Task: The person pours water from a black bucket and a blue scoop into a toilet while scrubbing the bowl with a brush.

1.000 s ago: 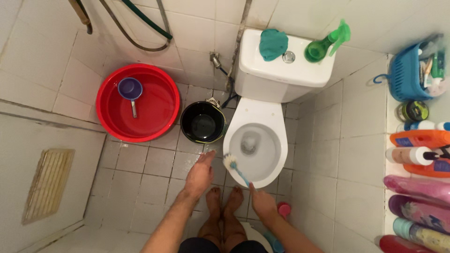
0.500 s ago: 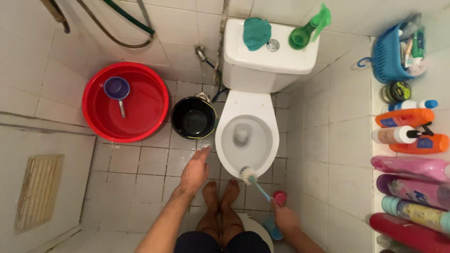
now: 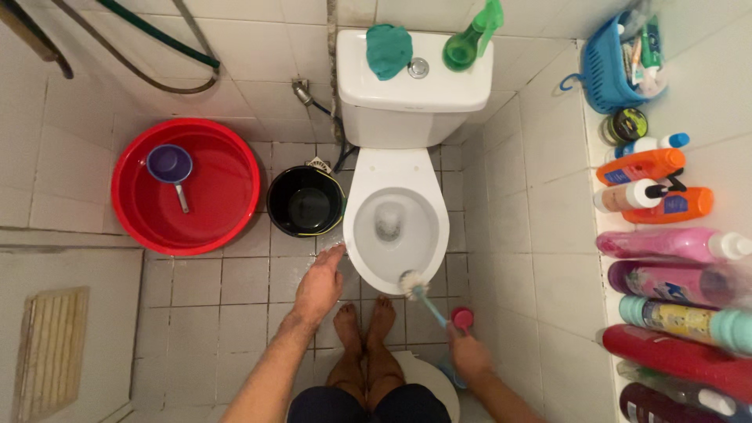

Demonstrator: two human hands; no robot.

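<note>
The right hand is clamped on the light-blue, white-bristled toilet brush, slanting up-left to the white ceramic bowl's rim; the left hand hovers spread.

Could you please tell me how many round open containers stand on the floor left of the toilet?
2: a large red plastic basin holding a purple scoop, and a smaller black bucket between it and the toilet.

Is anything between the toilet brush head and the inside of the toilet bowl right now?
Nothing visible. The right hand holds the toilet brush, whose head sits at the front rim of the toilet bowl. The seat is up and the bowl is open. The left hand is beside the rim, off to the side.
</note>
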